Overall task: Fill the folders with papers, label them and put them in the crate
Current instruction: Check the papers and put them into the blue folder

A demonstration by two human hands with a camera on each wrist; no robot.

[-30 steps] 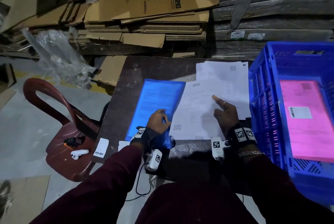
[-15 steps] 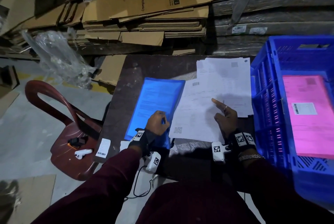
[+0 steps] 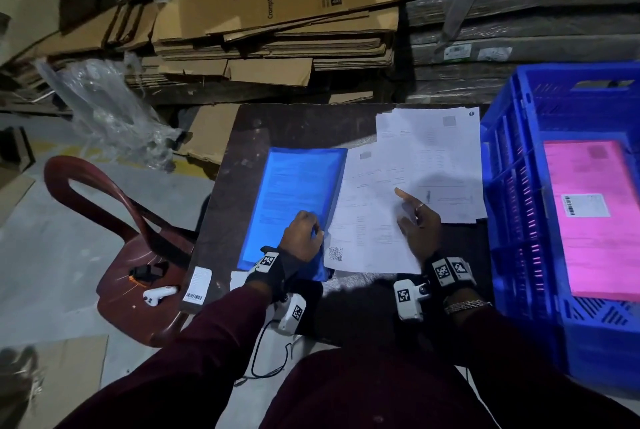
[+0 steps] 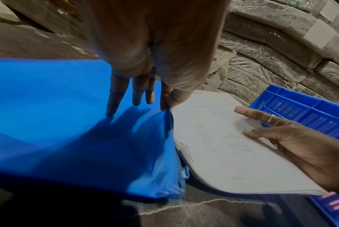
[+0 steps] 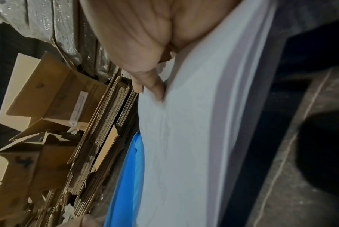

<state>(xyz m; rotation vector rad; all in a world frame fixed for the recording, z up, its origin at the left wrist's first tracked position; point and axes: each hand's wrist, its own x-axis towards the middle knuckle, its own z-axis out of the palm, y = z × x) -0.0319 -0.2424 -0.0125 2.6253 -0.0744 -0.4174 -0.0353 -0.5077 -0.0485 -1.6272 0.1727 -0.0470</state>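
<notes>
A blue folder (image 3: 294, 193) lies on the dark table (image 3: 298, 123), with printed sheets showing through its cover. My left hand (image 3: 304, 238) pinches the folder's right edge between thumb and index finger (image 4: 165, 98); its other fingers rest on the cover (image 4: 48, 122). Beside the folder, a sheaf of white papers (image 3: 370, 220) lies partly over a second pile (image 3: 433, 158). My right hand (image 3: 415, 220) rests on that sheaf with index finger and thumb (image 5: 156, 90) stretched out. The sheaf's left edge meets the folder. At the right, a blue crate (image 3: 512, 137) holds a pink folder (image 3: 595, 248) with a white label (image 3: 585, 205).
A red plastic chair (image 3: 114, 238) with small devices on its seat stands left of the table. A barcode sticker (image 3: 197, 285) lies at the table's near left corner. Flattened cardboard boxes (image 3: 277, 30) and wrapped bundles (image 3: 519, 30) are stacked behind, and a clear plastic bag (image 3: 104, 110) lies on the floor.
The head view has shifted slightly. Both hands stay where they were, the left on the folder's edge and the right on the papers.
</notes>
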